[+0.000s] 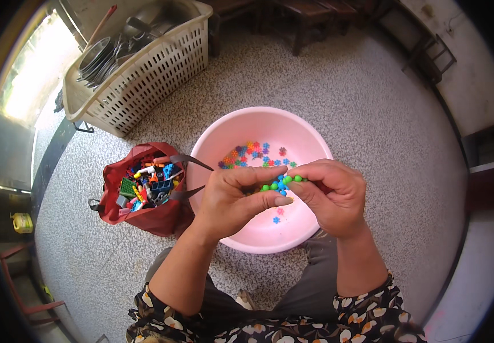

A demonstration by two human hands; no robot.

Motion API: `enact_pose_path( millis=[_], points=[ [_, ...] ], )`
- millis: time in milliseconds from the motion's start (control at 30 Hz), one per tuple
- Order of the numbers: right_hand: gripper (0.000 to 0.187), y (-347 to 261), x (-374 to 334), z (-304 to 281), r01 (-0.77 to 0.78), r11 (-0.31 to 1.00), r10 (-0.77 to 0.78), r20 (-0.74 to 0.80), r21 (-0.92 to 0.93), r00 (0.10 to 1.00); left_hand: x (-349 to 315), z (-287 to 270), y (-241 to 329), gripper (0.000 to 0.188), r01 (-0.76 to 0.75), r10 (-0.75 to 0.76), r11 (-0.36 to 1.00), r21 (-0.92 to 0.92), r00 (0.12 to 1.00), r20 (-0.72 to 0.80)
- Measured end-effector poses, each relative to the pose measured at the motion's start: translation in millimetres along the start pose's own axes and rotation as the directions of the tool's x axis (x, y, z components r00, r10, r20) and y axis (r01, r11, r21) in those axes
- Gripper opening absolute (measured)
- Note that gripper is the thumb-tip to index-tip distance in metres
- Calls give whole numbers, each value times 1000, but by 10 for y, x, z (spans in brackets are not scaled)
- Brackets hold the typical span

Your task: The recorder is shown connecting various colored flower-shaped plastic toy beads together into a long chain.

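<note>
Over a pink basin (301, 137) my two hands meet, pinching small knobbly plastic flower-shaped pieces between thumbs and fingers. My left hand (224, 197) grips a cluster with green knobs (268, 187), next to a blue flower piece (282, 183) in the middle. In my right hand (338, 191) is a bright green flower piece (294, 179), pressed against the blue one. Whether they are fully joined I cannot tell. Many loose flower pieces (241, 154) in red, orange, purple, blue and green lie in the basin; my fingers hide some of them.
Left of the basin, a red cloth bag (164, 222) full of mixed toy parts leans close, its dark handles reaching the rim. Farther back stands a cream slotted basket (144, 86) with metal cookware. Wooden stools (301, 20) line the far side; a yellow container (22, 223) is at far left.
</note>
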State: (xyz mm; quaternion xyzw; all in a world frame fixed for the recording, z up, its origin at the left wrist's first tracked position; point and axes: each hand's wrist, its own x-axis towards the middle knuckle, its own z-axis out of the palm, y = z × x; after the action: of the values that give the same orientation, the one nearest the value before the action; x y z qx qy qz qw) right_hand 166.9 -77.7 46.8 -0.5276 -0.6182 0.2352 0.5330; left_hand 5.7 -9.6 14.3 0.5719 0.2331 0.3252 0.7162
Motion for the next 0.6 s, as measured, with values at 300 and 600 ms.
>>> enact_pose_path(
  millis=[300,600],
  points=[
    [18,9,-5,8,-415,855,395,128,311,910,9,7,39,37,59,-54,979,-198,998,26],
    [23,138,114,62,-480,497,568,148,722,810,-5,-36,97,37,67,-48,892,-446,997,53]
  ],
)
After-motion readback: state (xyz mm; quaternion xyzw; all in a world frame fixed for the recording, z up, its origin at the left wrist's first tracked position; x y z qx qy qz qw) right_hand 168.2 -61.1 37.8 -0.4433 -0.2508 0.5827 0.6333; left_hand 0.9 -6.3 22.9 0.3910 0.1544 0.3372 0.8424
